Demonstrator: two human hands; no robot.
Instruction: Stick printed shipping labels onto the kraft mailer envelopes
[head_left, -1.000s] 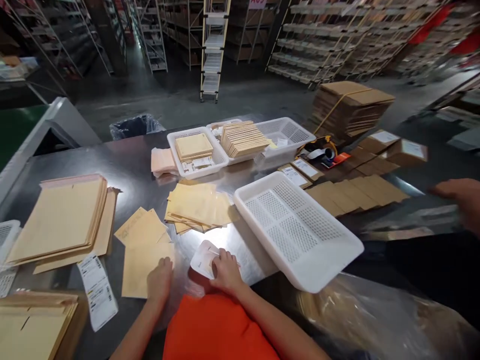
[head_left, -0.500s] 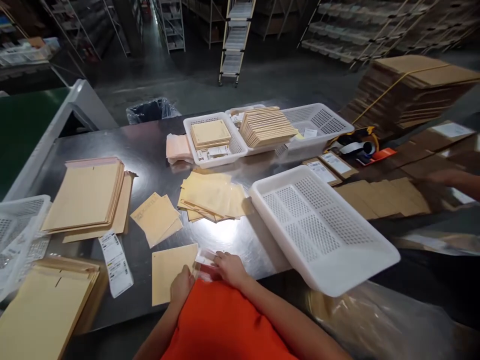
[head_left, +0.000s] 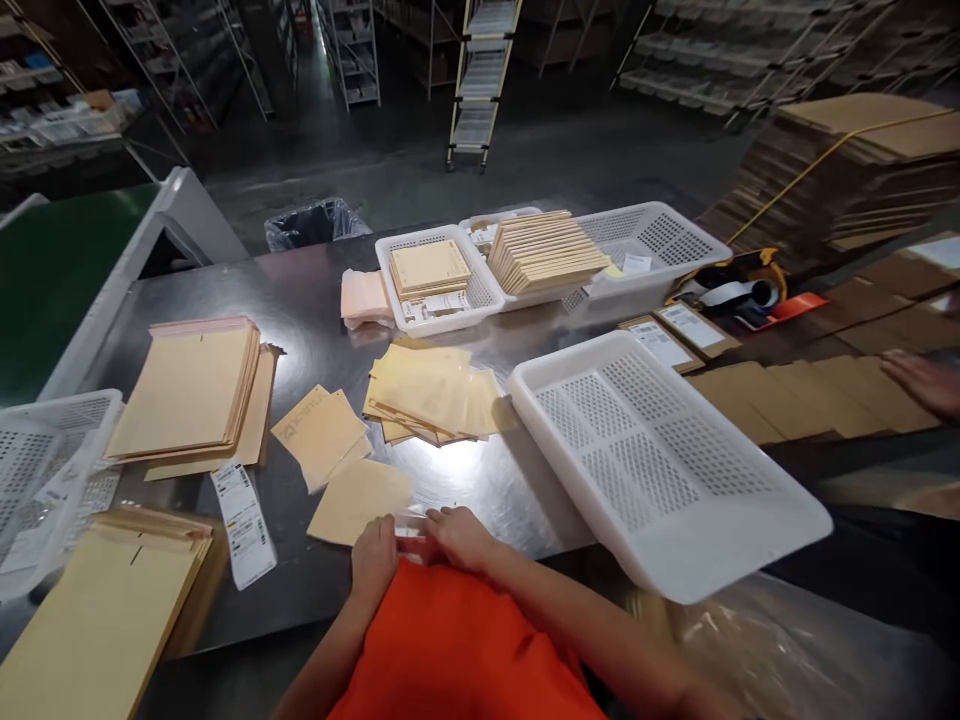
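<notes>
At the table's near edge, my left hand (head_left: 375, 556) and my right hand (head_left: 460, 536) are close together, both with fingers closed on a small clear plastic packet (head_left: 410, 530) between them, low against the orange clothing. Part of the packet is hidden by the fingers. Just beyond my left hand lies a yellow envelope (head_left: 361, 498), its upper corner touching two smaller yellow envelopes (head_left: 319, 430). A fanned pile of yellow envelopes (head_left: 427, 388) lies farther forward. To the left, a printed label strip (head_left: 244, 525) rests on the metal table (head_left: 315, 345).
An unfilled white basket (head_left: 645, 450) slants at the right. Baskets with envelopes (head_left: 442, 278) stand at the back. Large envelope stacks (head_left: 184, 385) lie left. At the far right, another person's hand (head_left: 919, 380) is over brown packets (head_left: 817, 400).
The yellow envelope by my left hand has moved forward and turned. My left hand has shifted onto the packet. The other person's hand now shows over the brown packets.
</notes>
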